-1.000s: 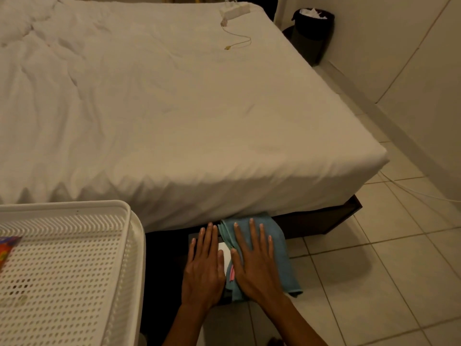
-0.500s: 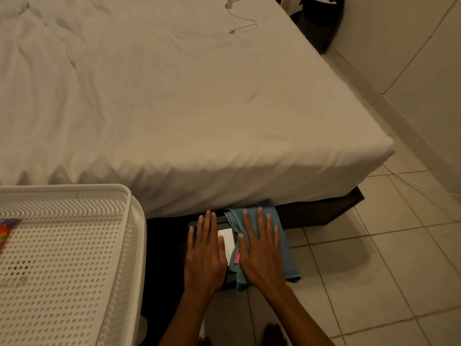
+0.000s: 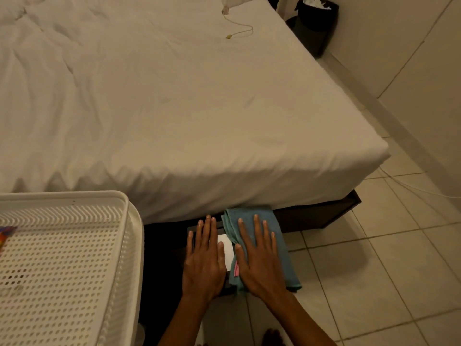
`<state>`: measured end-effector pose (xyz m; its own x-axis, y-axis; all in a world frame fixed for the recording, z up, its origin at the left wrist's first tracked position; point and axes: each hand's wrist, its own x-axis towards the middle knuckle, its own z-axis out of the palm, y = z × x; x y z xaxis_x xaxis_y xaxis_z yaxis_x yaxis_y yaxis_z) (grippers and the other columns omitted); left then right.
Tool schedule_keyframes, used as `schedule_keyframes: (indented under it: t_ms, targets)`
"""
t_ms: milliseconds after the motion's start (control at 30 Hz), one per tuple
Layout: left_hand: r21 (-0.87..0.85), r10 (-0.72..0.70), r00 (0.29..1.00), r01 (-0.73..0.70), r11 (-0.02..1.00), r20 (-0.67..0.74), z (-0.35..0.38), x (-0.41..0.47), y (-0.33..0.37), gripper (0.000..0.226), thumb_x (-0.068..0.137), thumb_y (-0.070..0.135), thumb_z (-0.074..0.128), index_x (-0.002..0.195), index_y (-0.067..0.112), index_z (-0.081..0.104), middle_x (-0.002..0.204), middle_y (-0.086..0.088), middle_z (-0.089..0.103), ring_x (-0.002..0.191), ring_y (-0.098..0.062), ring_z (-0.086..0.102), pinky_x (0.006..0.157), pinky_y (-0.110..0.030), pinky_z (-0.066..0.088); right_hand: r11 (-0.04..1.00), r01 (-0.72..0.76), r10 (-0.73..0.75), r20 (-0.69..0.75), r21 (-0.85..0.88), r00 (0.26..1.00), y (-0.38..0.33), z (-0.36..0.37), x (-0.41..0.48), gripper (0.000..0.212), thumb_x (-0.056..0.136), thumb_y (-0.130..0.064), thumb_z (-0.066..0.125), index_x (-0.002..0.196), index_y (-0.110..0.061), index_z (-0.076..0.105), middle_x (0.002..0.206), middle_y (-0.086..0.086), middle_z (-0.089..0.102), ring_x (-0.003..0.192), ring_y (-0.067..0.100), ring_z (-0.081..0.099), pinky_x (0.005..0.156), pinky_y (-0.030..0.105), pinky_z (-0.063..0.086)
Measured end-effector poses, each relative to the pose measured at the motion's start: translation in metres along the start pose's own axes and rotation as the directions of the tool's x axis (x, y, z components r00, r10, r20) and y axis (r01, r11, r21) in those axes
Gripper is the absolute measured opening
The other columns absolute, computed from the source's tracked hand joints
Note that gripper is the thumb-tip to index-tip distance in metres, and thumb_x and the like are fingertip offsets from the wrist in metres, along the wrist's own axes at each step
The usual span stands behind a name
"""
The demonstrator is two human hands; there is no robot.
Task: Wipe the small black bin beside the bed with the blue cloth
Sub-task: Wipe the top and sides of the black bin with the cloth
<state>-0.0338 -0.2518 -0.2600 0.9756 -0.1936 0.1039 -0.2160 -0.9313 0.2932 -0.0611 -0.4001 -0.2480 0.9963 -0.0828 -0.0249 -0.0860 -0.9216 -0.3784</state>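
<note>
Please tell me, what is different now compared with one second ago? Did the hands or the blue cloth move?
Almost nothing changed. The right hand stays flat on the blue cloth, the left hand stays flat beside it on the small black bin. Only the camera view shifted slightly; nothing was grasped or released.

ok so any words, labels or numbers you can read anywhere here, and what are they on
None can be read.
White label on the dark object under the hands: looks blank.
Pink tag on the blue cloth: too small to read.
Colourful item in the white basket: cut off and blurred, no letters legible.
White item on the bed: no visible print.
</note>
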Motion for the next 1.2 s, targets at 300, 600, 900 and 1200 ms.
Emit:
schedule_keyframes:
  t_ms: [300,600,900,1200]
  targets:
    - [-0.019,0.007,1.0,-0.007,1.0,0.004,-0.004,-0.001,0.002,0.056,0.102,0.033,0.023,0.153,0.008,0.021,0.161,-0.008,0.02,0.15,-0.02,0.016,0.12,-0.041,0.016,1.0,-0.013,0.012,0.005,0.023,1.0,-0.001,-0.003,-0.01,0.059,0.1,-0.051,0.016,0.154,-0.039,-0.005,0.163,-0.001,-0.016,0.148,0.018,-0.02,0.12,0.041,-0.008]
    - [-0.016,-0.009,1.0,0.009,1.0,0.008,-0.001,0.001,0.003,0.058,0.102,0.036,0.022,0.154,0.012,0.019,0.163,-0.004,0.016,0.151,-0.016,0.009,0.121,-0.038,0.009,0.999,-0.027,0.027,0.007,0.022,1.0,0.002,-0.003,-0.011,0.061,0.098,-0.053,0.01,0.155,-0.036,-0.001,0.163,0.0,-0.016,0.148,0.017,-0.021,0.119,0.04,-0.01]
    - [-0.011,-0.019,1.0,0.019,1.0,0.005,-0.001,0.002,0.003,0.057,0.102,0.035,0.02,0.153,0.012,0.021,0.162,-0.004,0.019,0.151,-0.018,0.012,0.121,-0.042,0.011,0.999,-0.038,0.038,-0.005,0.014,0.999,0.002,-0.003,-0.003,0.06,0.099,-0.053,0.01,0.154,-0.036,-0.004,0.162,0.001,-0.018,0.148,0.017,-0.021,0.12,0.039,-0.009]
    - [0.007,-0.016,1.0,0.016,1.0,-0.003,-0.004,0.001,0.006,0.057,0.1,0.035,0.023,0.153,0.013,0.024,0.161,-0.004,0.023,0.15,-0.019,0.017,0.118,-0.043,0.017,0.997,-0.057,0.058,-0.031,0.044,0.998,0.006,-0.004,0.006,0.06,0.098,-0.055,0.006,0.154,-0.036,-0.005,0.163,0.004,-0.016,0.149,0.018,-0.018,0.12,0.036,-0.011]
